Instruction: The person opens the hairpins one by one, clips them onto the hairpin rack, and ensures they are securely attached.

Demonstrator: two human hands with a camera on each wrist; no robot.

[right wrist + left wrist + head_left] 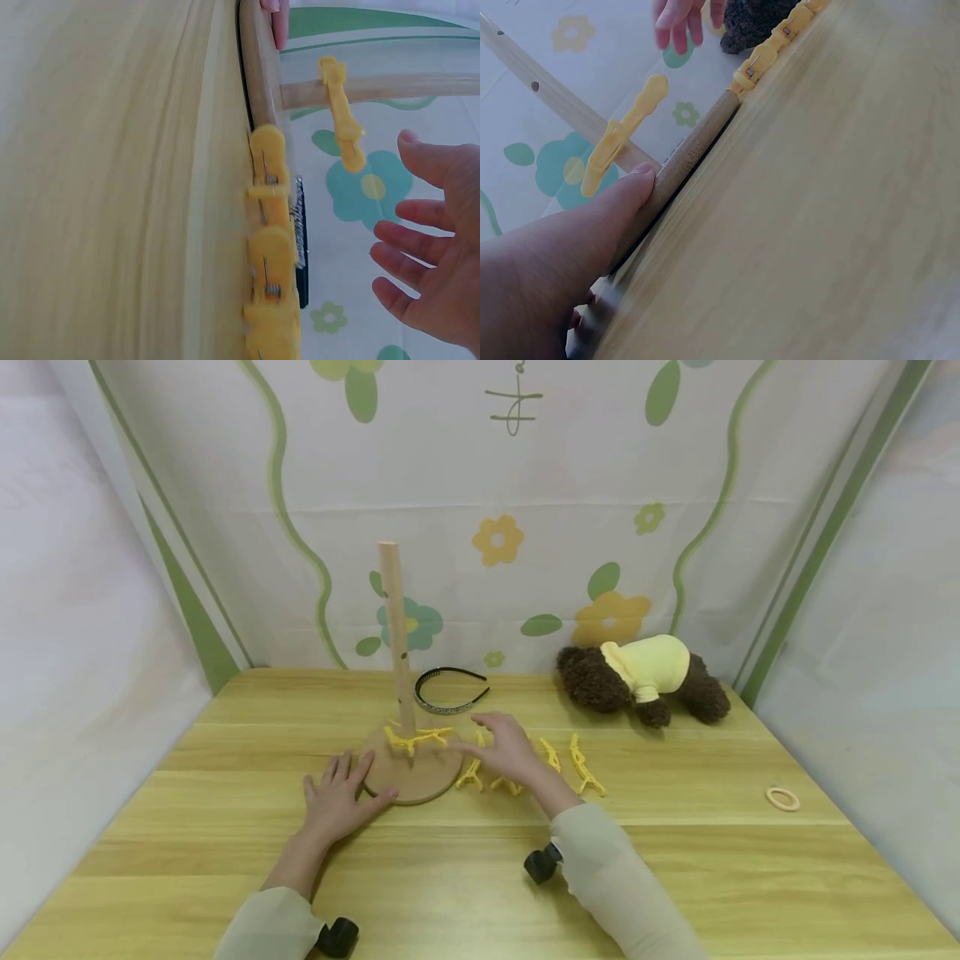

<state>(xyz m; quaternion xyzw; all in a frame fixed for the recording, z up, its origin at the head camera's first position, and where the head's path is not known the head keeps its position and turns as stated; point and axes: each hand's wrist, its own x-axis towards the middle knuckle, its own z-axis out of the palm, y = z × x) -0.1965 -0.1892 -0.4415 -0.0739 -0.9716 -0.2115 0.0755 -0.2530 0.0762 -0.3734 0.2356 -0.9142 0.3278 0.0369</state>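
Observation:
My left hand (pixel 333 806) rests at the left edge of a round wooden base (pixel 420 781), fingers spread; in the left wrist view the thumb lies against its rim. A wooden pole (pixel 395 627) with small holes stands upright on the base. Low on the pole, a yellow plastic clip (pixel 343 120) sits across it, above the base. My right hand (pixel 510 750) hovers to the right of that clip; its fingers are apart and hold nothing in the right wrist view. More yellow spring clips (pixel 583 766) lie in a row right of the base, some partly hidden by the right arm.
A black headband (pixel 442 710) with a glittery band lies behind the pole. At the back right is a dark brown plush toy (pixel 652 668) in a yellow shirt. A small pale ring (pixel 782 798) lies near the table's right edge. Printed cloth (pixel 450 468) stands behind the table.

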